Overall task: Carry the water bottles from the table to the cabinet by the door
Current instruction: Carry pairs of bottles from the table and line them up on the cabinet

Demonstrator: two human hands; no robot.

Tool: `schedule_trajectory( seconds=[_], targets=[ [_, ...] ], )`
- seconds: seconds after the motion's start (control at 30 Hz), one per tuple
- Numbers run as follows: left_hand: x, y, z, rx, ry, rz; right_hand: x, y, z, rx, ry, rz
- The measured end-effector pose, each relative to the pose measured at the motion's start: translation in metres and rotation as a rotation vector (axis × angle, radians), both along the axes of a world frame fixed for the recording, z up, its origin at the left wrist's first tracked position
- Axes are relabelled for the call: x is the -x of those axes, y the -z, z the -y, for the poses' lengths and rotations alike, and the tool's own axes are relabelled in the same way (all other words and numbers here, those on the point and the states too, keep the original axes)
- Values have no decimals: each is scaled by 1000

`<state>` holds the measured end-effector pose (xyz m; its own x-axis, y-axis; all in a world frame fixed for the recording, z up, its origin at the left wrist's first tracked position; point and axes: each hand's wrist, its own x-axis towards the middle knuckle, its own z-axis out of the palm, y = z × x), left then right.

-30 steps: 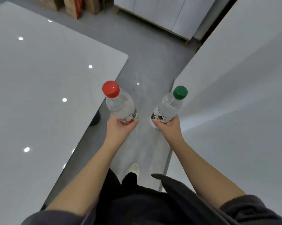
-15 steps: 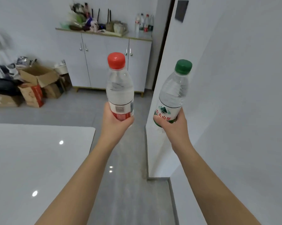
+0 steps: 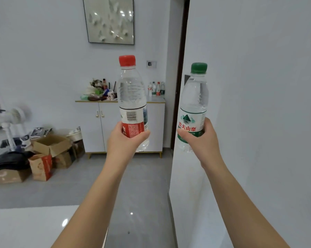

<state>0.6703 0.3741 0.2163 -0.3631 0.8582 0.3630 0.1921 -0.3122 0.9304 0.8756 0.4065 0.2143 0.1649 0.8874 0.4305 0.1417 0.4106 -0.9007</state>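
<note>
red-capped bottle: clear, capped, upright, gripped low by left hand | green-capped bottle: clear, capped, upright, gripped low by right hand | side by side, apart

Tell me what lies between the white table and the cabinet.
In the head view, only bare grey floor runs from the table to the cabinet; cardboard boxes sit off to the left.

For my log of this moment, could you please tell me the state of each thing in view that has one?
Red-capped bottle: capped, upright, gripped by the left hand.
Green-capped bottle: capped, nearly upright, gripped by the right hand.
Cabinet: doors closed.
Bottles on cabinet: standing upright.
Cardboard box: flaps open.
</note>
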Motion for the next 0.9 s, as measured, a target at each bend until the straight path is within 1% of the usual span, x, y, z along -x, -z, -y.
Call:
schedule_trajectory(
  seconds=[0.17,0.3,0.5,0.7,0.9],
  targets=[
    [13,-14,-6,-40,24,12,11,-17,-6,-65,24,30],
    [24,-20,-14,-56,42,19,23,-18,-11,-76,19,14],
    [34,-27,-36,-65,60,18,37,-20,-29,-80,16,42],
    [36,-15,-72,-12,71,0,44,-9,-67,-45,20,32],
    [39,-3,-133,9,42,-25,53,2,-132,-35,6,1]
  ],
)
